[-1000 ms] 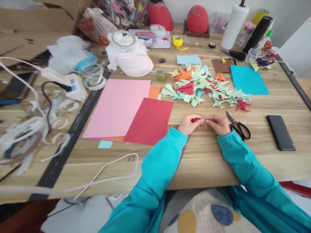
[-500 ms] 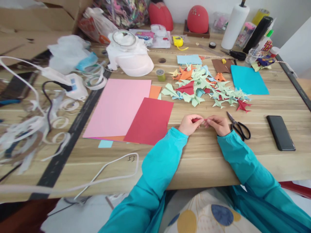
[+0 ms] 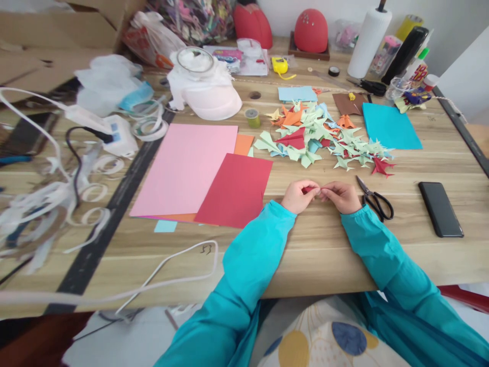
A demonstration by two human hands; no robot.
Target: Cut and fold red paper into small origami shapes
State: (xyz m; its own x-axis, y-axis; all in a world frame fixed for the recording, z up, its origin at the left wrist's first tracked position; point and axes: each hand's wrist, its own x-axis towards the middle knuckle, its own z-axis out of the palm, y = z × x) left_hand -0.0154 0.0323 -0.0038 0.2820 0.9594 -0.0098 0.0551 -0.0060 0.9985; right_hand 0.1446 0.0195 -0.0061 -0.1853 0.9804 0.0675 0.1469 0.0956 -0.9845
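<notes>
My left hand point(image 3: 302, 195) and my right hand point(image 3: 342, 196) meet above the wooden table, fingertips pinched close together. Between them is a small piece of folded red paper point(image 3: 306, 190), mostly covered by the fingers, so its shape is unclear. Just beyond lies a heap of folded paper figures point(image 3: 317, 127) in pale green, orange, red and blue. A pair of scissors point(image 3: 376, 201) with black handles rests right of my right hand. A red paper sheet point(image 3: 239, 188) is left of my left hand, partly over a pink sheet point(image 3: 191, 163).
A black phone point(image 3: 441, 209) lies at the right. Blue paper point(image 3: 391, 125) is behind it. A white cable point(image 3: 171, 255) crosses the front left, near tangled white strips point(image 3: 34, 219). A white cap point(image 3: 210, 97), a yellow tape measure point(image 3: 280, 64) and a paper roll point(image 3: 370, 43) stand at the back.
Almost nothing differs. The fingertips of my right hand have shifted very slightly at the red paper, and the whole view has drifted a little.
</notes>
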